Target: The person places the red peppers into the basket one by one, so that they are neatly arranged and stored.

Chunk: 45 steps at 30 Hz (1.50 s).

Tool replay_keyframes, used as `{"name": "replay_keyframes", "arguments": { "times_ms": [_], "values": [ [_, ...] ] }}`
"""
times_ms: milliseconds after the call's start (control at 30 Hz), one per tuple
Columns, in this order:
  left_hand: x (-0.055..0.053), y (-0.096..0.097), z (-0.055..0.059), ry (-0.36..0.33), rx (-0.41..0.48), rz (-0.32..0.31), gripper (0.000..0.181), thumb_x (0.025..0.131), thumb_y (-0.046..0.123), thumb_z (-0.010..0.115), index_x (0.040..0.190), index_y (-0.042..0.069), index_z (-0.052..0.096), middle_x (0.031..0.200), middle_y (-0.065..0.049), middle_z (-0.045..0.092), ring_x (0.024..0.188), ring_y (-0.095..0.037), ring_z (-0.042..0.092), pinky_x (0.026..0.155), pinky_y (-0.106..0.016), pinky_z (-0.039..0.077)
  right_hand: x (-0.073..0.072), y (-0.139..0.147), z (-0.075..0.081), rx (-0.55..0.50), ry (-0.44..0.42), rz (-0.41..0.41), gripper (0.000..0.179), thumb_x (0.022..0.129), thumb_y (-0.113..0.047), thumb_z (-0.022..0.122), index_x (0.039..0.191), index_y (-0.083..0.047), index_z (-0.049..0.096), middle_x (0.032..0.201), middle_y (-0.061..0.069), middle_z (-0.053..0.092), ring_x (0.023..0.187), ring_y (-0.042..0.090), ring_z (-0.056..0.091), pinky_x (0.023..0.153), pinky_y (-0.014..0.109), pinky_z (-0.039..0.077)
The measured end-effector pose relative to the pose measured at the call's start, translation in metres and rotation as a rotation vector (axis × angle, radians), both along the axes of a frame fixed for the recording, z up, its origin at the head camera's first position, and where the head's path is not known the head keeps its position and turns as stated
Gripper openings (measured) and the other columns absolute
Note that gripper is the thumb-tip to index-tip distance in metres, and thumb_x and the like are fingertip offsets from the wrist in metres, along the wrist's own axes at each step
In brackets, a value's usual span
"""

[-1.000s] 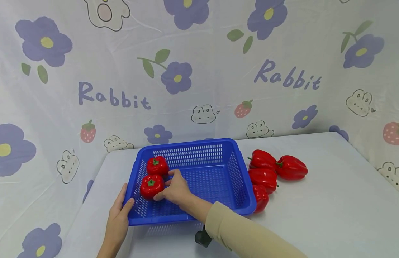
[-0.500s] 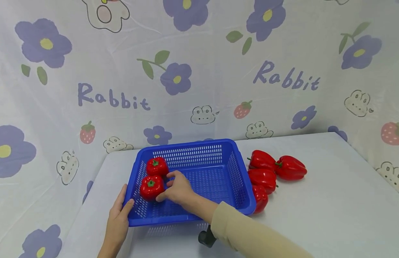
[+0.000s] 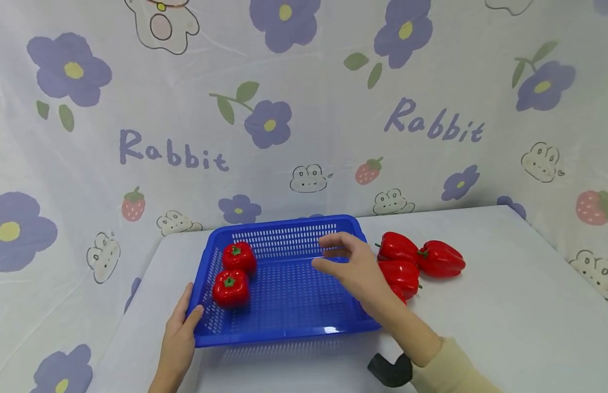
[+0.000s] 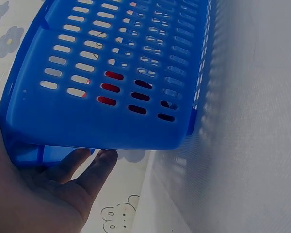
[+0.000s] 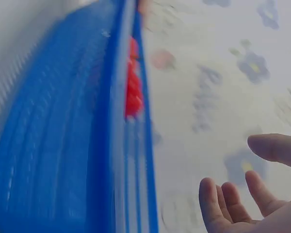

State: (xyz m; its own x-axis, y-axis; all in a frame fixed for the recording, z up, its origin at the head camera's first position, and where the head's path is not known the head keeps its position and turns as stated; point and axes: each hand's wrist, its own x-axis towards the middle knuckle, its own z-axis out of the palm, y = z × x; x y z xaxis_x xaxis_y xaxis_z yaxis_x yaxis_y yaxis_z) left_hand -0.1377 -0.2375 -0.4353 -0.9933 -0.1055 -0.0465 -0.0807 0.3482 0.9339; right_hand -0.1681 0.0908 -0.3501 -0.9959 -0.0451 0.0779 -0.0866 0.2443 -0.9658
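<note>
Patterned cloth (image 3: 308, 120) backs a white tabletop (image 3: 505, 295). Left hand (image 3: 178, 334) grips the left rim of the blue basket (image 3: 289, 334); right hand (image 3: 355, 267), fingers parted and holding nothing, hangs over its right side. Two red peppers (image 3: 231, 289) stand inside by the left wall; outer peppers (image 3: 442, 259) lie to the right. Risk assessed: a tug on the rim could tip the basket and roll its contents; a low right forearm (image 3: 407, 327) could catch the rim or scatter the outer peppers.

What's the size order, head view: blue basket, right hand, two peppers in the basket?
1. Blue basket
2. Right hand
3. Front pepper and back pepper: look about alike; the front one sits nearer the camera, so not ranked.
</note>
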Motion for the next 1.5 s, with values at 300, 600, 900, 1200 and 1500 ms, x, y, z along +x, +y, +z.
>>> {"name": "replay_keyframes", "arguments": {
  "times_ms": [300,600,900,1200,1500],
  "values": [
    [0.000,-0.001,0.001,-0.001,-0.007,0.011,0.062,0.107,0.026,0.037,0.159,0.012,0.007,0.164,-0.007,0.008,0.148,-0.032,0.008,0.114,-0.052,0.016,0.027,0.088,-0.021,0.019,0.014,-0.196,0.046,0.089,-0.022,0.075,0.130,-0.006,0.058,0.127,0.014,0.059,0.116,0.027,0.055,0.085,0.029,0.054],
    [-0.003,-0.001,-0.003,-0.009,0.012,0.000,0.063,0.107,0.024,0.038,0.159,0.011,0.005,0.164,-0.008,0.006,0.148,-0.033,0.008,0.113,-0.053,0.017,0.031,0.147,-0.056,0.055,0.066,-0.285,0.049,0.091,-0.027,0.073,0.130,-0.003,0.057,0.128,0.013,0.056,0.107,0.013,0.057,0.081,0.014,0.050],
    [-0.003,0.002,0.000,0.002,-0.015,-0.003,0.061,0.107,0.021,0.035,0.158,0.008,0.005,0.163,-0.011,0.007,0.148,-0.033,0.007,0.114,-0.053,0.015,0.012,0.196,-0.074,0.281,0.153,-0.364,0.051,0.091,-0.024,0.073,0.132,0.000,0.054,0.129,0.018,0.054,0.112,0.027,0.053,0.076,0.009,0.047],
    [-0.002,-0.005,-0.001,-0.032,-0.019,0.006,0.062,0.107,0.023,0.035,0.158,0.010,0.003,0.163,-0.009,0.004,0.148,-0.032,0.005,0.114,-0.053,0.015,-0.015,0.211,-0.091,0.434,0.143,-0.259,0.069,0.087,-0.027,0.077,0.142,0.000,0.045,0.143,0.029,0.039,0.125,0.053,0.038,0.088,0.068,0.044],
    [-0.002,0.001,-0.001,-0.023,0.006,0.000,0.062,0.107,0.023,0.036,0.159,0.010,0.004,0.163,-0.008,0.005,0.148,-0.031,0.006,0.114,-0.053,0.015,-0.024,0.222,-0.094,0.511,0.153,-0.178,0.081,0.080,-0.024,0.083,0.146,-0.001,0.041,0.146,0.029,0.036,0.132,0.051,0.031,0.090,0.075,0.035]
  ]
}}
